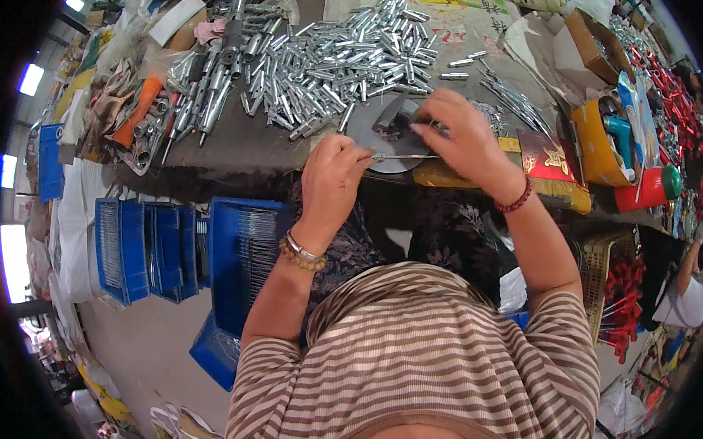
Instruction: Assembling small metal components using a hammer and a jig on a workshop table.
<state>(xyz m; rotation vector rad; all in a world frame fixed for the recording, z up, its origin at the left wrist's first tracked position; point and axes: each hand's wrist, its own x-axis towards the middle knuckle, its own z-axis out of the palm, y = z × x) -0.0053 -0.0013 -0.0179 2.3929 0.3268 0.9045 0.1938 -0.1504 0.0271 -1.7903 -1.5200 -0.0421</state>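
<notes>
My left hand [334, 180] is closed in a pinch on one end of a thin metal rod [405, 156], which points right, beneath my right hand. My right hand [461, 134] has its fingers curled together at the work spot; what they hold, if anything, is hidden. Between the hands lies a round grey plate [361, 128] with a small dark metal block [392, 119] on it, close to my right fingertips. Just beyond stretches a big heap of shiny metal tubes [353, 53]. Several thin metal rods [515, 98] lie to the right of my right hand.
Blue bins [227, 262] of thin rods stand below the bench at left. Hand tools [213, 89] and an orange-handled tool [140, 111] crowd the back left. At right are a yellow container [597, 145], a red bottle with a green cap [646, 190] and an open cardboard box [593, 45].
</notes>
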